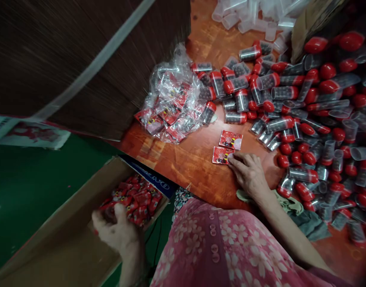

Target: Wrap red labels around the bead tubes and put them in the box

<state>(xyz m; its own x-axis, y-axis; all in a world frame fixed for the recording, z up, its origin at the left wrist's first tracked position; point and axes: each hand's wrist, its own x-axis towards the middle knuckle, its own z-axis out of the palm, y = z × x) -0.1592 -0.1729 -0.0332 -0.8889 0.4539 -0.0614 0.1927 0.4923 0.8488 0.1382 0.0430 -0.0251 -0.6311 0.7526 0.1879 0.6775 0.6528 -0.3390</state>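
My right hand (250,175) is on the orange-brown tabletop, its fingers together at the right edge of a small flat red printed packet (221,155). A second such packet (229,139) lies just beyond, touching or nearly touching it. Lower left, my left hand (118,233) hovers over an open cardboard box (63,235), slightly blurred. Its thumb and fingers stand apart, with something dark red showing in the gap; whether the hand touches it is unclear. Many small red wrapped pieces (141,201) fill the box's far end.
Clear plastic bags of red packets (173,103) lie at the table's left. Red-capped clear tubes with dark contents (284,93) are heaped across the right. Empty translucent tubes (254,16) lie at the back. A large strapped brown carton (81,59) stands left; grey-green cloth (311,223) lies near my right forearm.
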